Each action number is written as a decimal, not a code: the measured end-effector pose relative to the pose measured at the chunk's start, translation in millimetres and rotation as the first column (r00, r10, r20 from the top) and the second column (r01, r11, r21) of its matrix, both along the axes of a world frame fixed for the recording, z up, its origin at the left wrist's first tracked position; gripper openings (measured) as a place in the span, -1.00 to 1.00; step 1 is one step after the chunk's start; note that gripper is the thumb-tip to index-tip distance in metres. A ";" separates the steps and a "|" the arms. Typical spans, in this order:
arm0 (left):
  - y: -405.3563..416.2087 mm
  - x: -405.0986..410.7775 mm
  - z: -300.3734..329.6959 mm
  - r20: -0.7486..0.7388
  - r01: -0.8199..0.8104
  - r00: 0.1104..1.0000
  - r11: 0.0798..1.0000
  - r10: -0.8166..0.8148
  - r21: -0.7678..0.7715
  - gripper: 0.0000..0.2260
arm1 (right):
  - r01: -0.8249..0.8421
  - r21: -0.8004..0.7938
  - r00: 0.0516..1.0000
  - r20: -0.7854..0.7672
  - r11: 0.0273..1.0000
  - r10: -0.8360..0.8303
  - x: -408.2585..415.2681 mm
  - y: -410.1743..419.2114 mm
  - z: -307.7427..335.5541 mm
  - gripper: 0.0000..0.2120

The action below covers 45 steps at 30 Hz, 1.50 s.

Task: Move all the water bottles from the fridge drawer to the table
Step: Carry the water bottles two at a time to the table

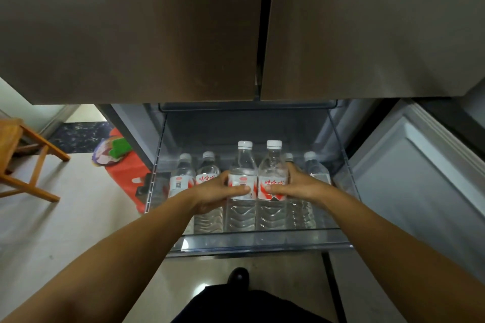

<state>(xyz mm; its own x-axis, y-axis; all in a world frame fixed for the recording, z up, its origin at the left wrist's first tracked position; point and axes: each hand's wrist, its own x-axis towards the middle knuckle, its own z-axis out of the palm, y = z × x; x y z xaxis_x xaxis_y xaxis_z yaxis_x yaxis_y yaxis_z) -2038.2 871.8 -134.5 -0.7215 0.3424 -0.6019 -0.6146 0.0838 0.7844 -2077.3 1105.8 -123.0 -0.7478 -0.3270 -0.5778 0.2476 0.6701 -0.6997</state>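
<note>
Left hand (219,195) grips bottle (242,181) | right hand (299,186) grips second bottle (273,181) | four neighbours crowd drawer (257,240)

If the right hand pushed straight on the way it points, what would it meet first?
The right hand already grips a bottle and points inward and leftward. That bottle would probably press against the neighbouring bottle in the left hand; the gap between them is hard to judge.

Both arms reach forward, left hand (219,195) and right hand (298,186) curled, gripping.
</note>
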 end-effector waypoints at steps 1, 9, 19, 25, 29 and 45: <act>0.4 0.4 1.5 -0.013 -0.012 1.000 1.000 0.012 0.001 -0.51 | 0.046 -0.040 0.999 0.010 0.998 -0.046 2.3 0.4 0.2 0.09; 28.0 -13.3 50.0 0.152 -0.346 0.934 0.925 0.323 0.157 -0.58 | 0.616 -0.423 0.787 0.375 0.665 -0.490 0.9 -7.4 27.9 -0.39; 61.0 -5.7 85.8 0.236 -0.303 0.940 0.917 0.244 0.259 -0.49 | 0.743 -0.551 0.669 0.639 0.380 -0.381 25.1 9.1 67.5 -0.42; 82.3 18.2 91.0 0.222 -0.221 0.964 0.905 0.147 0.363 -0.48 | 0.771 -0.550 0.635 0.622 0.321 -0.459 59.8 29.0 75.3 -0.35; 101.0 27.5 96.5 0.210 -0.117 0.977 0.917 0.037 0.381 -0.48 | 0.777 -0.597 0.602 0.613 0.199 -0.512 93.6 44.0 86.6 -0.32; 173.4 135.4 85.9 -0.455 0.467 0.765 0.879 -0.456 -0.095 -0.63 | 0.904 -0.423 -0.144 -0.445 0.066 -0.884 326.9 35.8 83.5 -0.53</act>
<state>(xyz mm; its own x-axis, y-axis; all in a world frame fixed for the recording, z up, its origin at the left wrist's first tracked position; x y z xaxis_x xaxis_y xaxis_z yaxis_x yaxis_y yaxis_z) -1902.8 1045.2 -48.6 -0.6588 0.7138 -0.2376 -0.0840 0.2441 0.9661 -1750.4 1141.6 -39.5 -0.4209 0.9070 0.0151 0.2879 0.1493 -0.9460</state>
